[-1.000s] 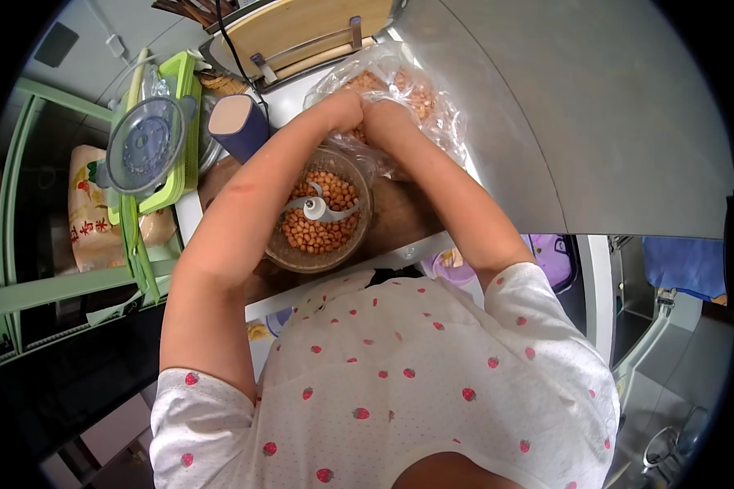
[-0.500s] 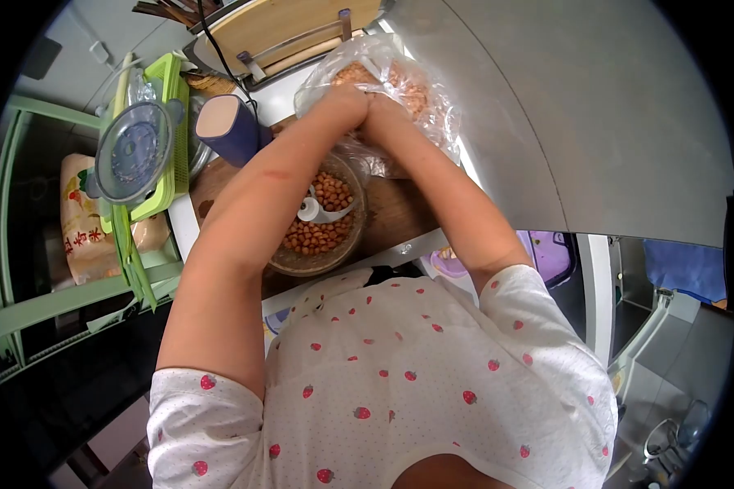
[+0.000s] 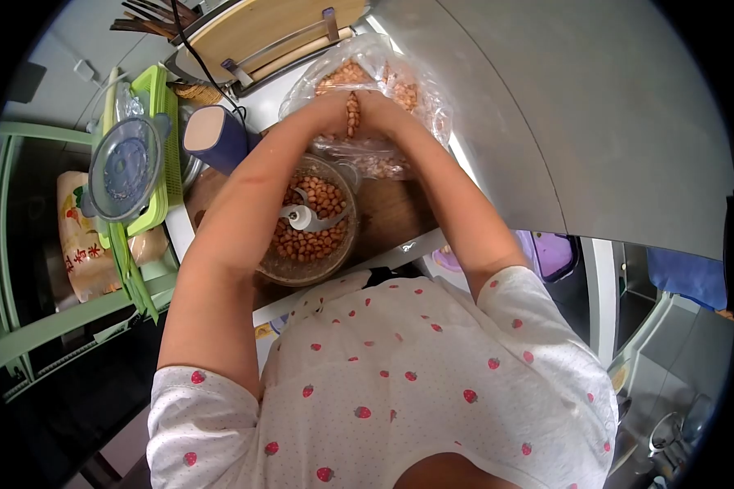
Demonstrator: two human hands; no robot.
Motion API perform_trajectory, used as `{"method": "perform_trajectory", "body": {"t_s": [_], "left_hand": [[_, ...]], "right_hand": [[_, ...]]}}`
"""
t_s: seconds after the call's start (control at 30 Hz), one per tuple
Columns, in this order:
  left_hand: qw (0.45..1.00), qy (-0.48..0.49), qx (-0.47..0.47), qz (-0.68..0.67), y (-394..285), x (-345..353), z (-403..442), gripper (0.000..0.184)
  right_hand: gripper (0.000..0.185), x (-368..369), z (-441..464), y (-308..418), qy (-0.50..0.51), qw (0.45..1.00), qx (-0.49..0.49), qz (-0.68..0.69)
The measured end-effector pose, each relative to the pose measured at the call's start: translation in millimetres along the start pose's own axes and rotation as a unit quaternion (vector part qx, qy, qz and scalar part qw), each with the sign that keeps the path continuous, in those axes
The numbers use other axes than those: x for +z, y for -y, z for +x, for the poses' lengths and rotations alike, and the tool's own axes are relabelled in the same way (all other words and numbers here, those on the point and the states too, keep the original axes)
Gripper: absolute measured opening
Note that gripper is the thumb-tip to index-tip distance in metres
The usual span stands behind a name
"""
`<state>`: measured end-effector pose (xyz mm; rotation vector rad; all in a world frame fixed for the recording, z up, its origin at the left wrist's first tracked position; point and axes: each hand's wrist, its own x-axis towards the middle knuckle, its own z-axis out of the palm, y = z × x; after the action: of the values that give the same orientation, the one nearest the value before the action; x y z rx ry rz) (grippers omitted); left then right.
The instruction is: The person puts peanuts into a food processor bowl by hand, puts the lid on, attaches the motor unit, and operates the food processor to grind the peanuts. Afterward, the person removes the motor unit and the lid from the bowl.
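My left hand (image 3: 332, 111) and my right hand (image 3: 375, 110) are cupped side by side over a clear plastic bag (image 3: 428, 122) of reddish-brown peanuts. A line of peanuts (image 3: 352, 114) shows between the two palms, held by both hands; most of the fingers are hidden. Nearer my body stands a clear chopper bowl (image 3: 349, 244), partly covered by my left forearm. Peanuts lie in it around a blade with a white hub (image 3: 300, 218).
The bowl stands on a wooden board (image 3: 395, 213). To its left are a blue chopper motor unit (image 3: 216, 138) with a cord, a clear lid (image 3: 126, 167) and a green basket (image 3: 171, 155). A cutting board (image 3: 285, 37) leans at the back; a grey panel (image 3: 595, 122) borders the right.
My hands have parted slightly and turned up, and peanuts now show between them. The view has shifted a little, so the bowl and basket appear further left.
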<state>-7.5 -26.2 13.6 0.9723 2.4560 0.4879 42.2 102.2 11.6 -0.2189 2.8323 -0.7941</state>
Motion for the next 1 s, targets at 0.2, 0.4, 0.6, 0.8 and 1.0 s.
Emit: {"method": "perform_trajectory", "body": {"t_s": [0.2,0.4,0.6,0.8,1.0], "left_hand": [[0.941,0.075,-0.225,-0.243,-18.5,-22.0,-13.3,0.058],[0.837,0.033,-0.268,-0.476,-4.6,-17.7,-8.2,0.040],[0.801,-0.085,-0.360,-0.470,-21.5,-12.0,0.2,0.039],[0.976,-0.088,-0.197,0.009,18.8,16.2,29.3,0.041],[0.979,-0.086,-0.175,0.052,5.9,9.3,19.0,0.039]], "right_hand": [[0.057,-16.8,-3.7,1.0,0.117,0.967,0.073,0.213],[0.035,1.4,-1.0,-9.9,0.096,0.713,0.176,0.671],[0.037,7.9,2.9,11.5,-0.028,0.664,0.287,0.690],[0.045,61.7,18.6,7.4,-0.297,0.856,0.171,0.388],[0.038,63.7,21.7,14.7,-0.322,0.817,0.189,0.440]]}}
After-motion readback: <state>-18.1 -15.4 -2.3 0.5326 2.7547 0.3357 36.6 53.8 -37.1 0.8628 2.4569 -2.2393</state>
